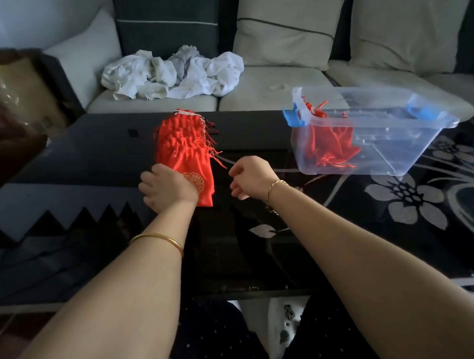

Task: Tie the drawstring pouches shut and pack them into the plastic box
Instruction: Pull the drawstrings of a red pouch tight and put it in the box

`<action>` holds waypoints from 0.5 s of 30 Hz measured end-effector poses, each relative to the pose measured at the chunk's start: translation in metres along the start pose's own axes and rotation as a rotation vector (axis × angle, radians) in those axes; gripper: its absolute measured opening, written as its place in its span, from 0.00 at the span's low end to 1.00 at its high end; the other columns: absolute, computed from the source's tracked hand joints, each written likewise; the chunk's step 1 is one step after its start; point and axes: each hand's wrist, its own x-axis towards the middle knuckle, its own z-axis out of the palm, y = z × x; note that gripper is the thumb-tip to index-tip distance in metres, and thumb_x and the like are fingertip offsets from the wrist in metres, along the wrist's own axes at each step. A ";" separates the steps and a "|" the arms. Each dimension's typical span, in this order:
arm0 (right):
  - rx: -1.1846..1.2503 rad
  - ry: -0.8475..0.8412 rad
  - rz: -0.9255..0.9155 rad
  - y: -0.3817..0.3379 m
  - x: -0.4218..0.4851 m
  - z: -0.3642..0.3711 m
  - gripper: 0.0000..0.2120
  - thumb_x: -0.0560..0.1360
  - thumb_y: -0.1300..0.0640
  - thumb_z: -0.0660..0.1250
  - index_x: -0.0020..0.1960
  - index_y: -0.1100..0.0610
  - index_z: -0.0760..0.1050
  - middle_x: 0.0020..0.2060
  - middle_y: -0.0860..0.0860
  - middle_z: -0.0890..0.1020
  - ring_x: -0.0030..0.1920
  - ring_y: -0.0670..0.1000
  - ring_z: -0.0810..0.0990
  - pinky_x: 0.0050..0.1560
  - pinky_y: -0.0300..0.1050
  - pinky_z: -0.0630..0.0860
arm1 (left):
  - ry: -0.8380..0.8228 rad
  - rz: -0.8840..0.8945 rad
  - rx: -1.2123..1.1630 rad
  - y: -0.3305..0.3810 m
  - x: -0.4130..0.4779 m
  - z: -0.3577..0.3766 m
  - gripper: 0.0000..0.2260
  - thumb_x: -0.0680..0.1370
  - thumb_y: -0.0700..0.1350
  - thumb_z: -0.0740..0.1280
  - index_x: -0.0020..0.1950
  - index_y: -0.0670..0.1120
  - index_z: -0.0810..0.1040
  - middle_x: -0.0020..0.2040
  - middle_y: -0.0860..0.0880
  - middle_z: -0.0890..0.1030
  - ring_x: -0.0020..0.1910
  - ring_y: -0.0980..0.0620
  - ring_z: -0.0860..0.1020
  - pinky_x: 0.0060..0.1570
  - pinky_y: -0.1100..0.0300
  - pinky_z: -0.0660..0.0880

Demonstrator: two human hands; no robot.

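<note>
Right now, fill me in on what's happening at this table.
A person is working through a stack of red drawstring pouches on the dark glass table. The left grip rests on the nearest pouch of the stack. The right grip hovers just beside it, fingers curled near a loose red cord; whether it pinches the cord is unclear. The clear plastic box stands open to the right, with some packed pouches already inside.

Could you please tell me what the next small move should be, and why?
Probably the right hand should pinch the drawstring and pull: the left hand rests on the nearest red pouch, and its cord trails beside that right hand.
</note>
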 end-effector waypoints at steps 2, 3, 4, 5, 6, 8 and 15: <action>0.015 -0.007 0.012 0.000 0.004 0.005 0.13 0.76 0.70 0.55 0.57 0.65 0.73 0.46 0.63 0.82 0.45 0.60 0.84 0.49 0.55 0.81 | -0.029 -0.047 -0.043 -0.005 0.006 0.000 0.27 0.74 0.46 0.70 0.67 0.39 0.61 0.68 0.38 0.65 0.67 0.38 0.64 0.63 0.44 0.65; 0.025 -0.018 0.016 0.000 0.006 0.007 0.13 0.76 0.70 0.55 0.57 0.65 0.73 0.46 0.63 0.82 0.45 0.59 0.84 0.49 0.54 0.81 | -0.043 -0.066 -0.064 -0.007 0.009 -0.001 0.27 0.75 0.46 0.70 0.67 0.39 0.61 0.68 0.38 0.66 0.67 0.38 0.64 0.63 0.43 0.66; 0.033 -0.028 0.023 0.001 0.007 0.009 0.12 0.76 0.70 0.56 0.56 0.65 0.74 0.46 0.63 0.82 0.45 0.59 0.84 0.49 0.54 0.81 | -0.049 -0.075 -0.078 -0.010 0.011 -0.001 0.27 0.75 0.45 0.70 0.67 0.39 0.61 0.68 0.38 0.66 0.67 0.38 0.65 0.63 0.43 0.66; 0.036 -0.037 0.032 0.001 0.008 0.010 0.11 0.77 0.69 0.56 0.55 0.65 0.74 0.46 0.63 0.82 0.45 0.59 0.84 0.49 0.53 0.81 | -0.048 -0.076 -0.081 -0.011 0.011 -0.001 0.26 0.75 0.44 0.69 0.67 0.39 0.61 0.68 0.38 0.67 0.67 0.38 0.65 0.63 0.43 0.67; 0.032 -0.043 0.038 0.002 0.009 0.011 0.10 0.77 0.69 0.57 0.54 0.66 0.75 0.45 0.63 0.82 0.45 0.59 0.84 0.49 0.53 0.81 | -0.039 -0.071 -0.080 -0.012 0.011 -0.002 0.26 0.75 0.43 0.69 0.67 0.39 0.61 0.67 0.38 0.67 0.67 0.38 0.65 0.62 0.43 0.68; 0.037 -0.033 0.037 0.004 0.010 0.012 0.09 0.77 0.68 0.57 0.52 0.67 0.75 0.44 0.64 0.82 0.45 0.59 0.84 0.49 0.53 0.81 | -0.017 -0.052 -0.089 -0.013 0.013 -0.002 0.23 0.75 0.41 0.68 0.65 0.38 0.62 0.65 0.38 0.70 0.66 0.38 0.66 0.60 0.43 0.70; 0.298 0.083 0.077 0.009 0.012 -0.003 0.09 0.76 0.57 0.61 0.45 0.62 0.75 0.38 0.59 0.77 0.38 0.56 0.76 0.42 0.52 0.78 | -0.436 0.221 -0.518 0.012 0.001 -0.011 0.06 0.76 0.39 0.68 0.38 0.47 0.77 0.39 0.48 0.78 0.41 0.47 0.77 0.41 0.54 0.73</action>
